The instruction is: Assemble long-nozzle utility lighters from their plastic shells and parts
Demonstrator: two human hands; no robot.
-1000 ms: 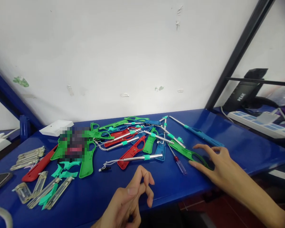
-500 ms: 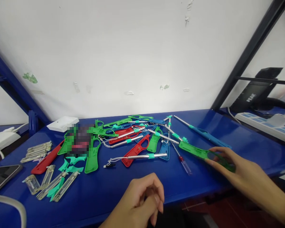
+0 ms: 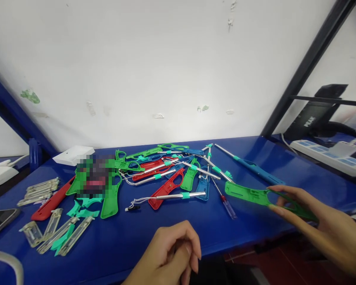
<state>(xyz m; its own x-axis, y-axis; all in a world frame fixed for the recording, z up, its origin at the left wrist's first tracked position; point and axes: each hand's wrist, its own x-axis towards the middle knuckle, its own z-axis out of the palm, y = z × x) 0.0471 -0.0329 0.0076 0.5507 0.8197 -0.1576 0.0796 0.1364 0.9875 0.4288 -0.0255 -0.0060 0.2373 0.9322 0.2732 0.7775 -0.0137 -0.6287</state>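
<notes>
My right hand (image 3: 320, 225) pinches the handle end of a green plastic lighter shell (image 3: 249, 194) and holds it just above the blue table (image 3: 255, 158), to the right of the heap. My left hand (image 3: 172, 253) hangs near the table's front edge with its fingers curled in and nothing visible in them. A heap of green, red and blue lighter shells with metal tubes (image 3: 166, 174) lies in the middle. A red-tipped screwdriver (image 3: 225, 201) lies between the heap and my right hand.
Clear plastic parts (image 3: 56, 233) and teal triggers (image 3: 83, 208) lie at the front left, more clear parts (image 3: 38, 190) behind them. A phone (image 3: 0, 221) is at the left edge, a white box (image 3: 72, 154) by the wall. A power strip (image 3: 329, 156) sits at the right.
My right hand reached onto the green shell, gripped it and drew it rightward off the heap. My left hand's fingers curled in from loosely spread.
</notes>
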